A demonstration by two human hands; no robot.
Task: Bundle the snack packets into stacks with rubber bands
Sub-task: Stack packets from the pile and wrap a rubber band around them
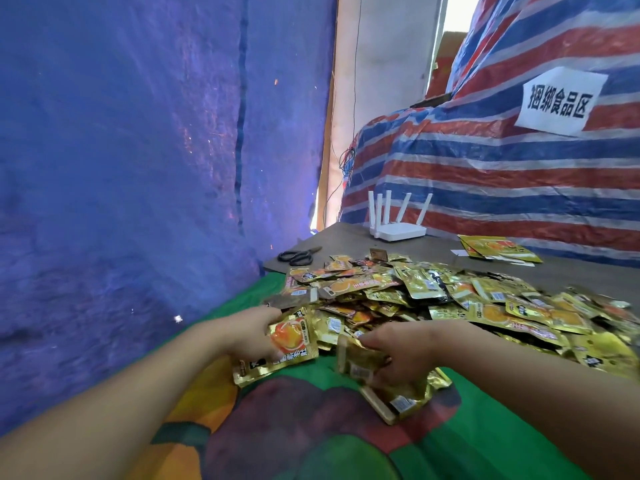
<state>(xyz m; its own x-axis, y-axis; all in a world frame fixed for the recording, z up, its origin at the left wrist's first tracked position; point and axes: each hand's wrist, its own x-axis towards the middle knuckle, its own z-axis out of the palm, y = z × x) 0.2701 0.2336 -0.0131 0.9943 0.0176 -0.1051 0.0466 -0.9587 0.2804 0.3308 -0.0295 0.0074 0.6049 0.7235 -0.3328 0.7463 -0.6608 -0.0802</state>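
A big heap of gold and orange snack packets (450, 299) covers the table's near half. My left hand (252, 332) grips a few packets (291, 341), the front one showing its orange picture. My right hand (398, 351) reaches in from the right and holds a small stack of gold packets (356, 358) on edge, blurred by motion. Below it several more gold packets (401, 400) lie on the green cloth. No rubber band shows in view.
Black scissors (298, 257) lie at the brown table's (571, 271) far left corner. A white router (398, 230) stands at the back. Flat packets (498, 249) lie far right, under a striped tarp with a paper sign (561, 100). A blue tarp wall (138, 168) closes the left.
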